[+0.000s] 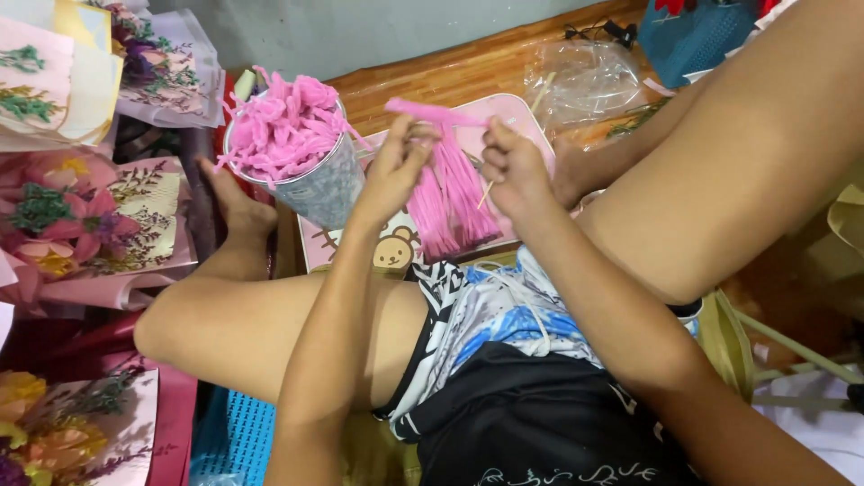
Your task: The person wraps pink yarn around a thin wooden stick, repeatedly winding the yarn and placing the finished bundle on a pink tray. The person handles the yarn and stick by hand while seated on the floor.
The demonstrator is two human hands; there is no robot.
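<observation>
My left hand (400,162) pinches the top of a bundle of pink fuzzy wire strands (450,193), which hang down over a pink tray (517,112) with a bear picture. Close beside it, my right hand (515,171) is closed on a thin pale stick (487,193) that touches the same bundle. A grey bucket (328,189) packed with more pink strands (283,121) stands just left of my left hand. My bare legs frame the tray on both sides.
Wrapped flower bouquets (85,216) lie stacked along the left. A clear plastic bag (585,81) and a blue basket (697,36) sit at the back right on the wooden floor. A blue mat (234,436) lies under my left leg.
</observation>
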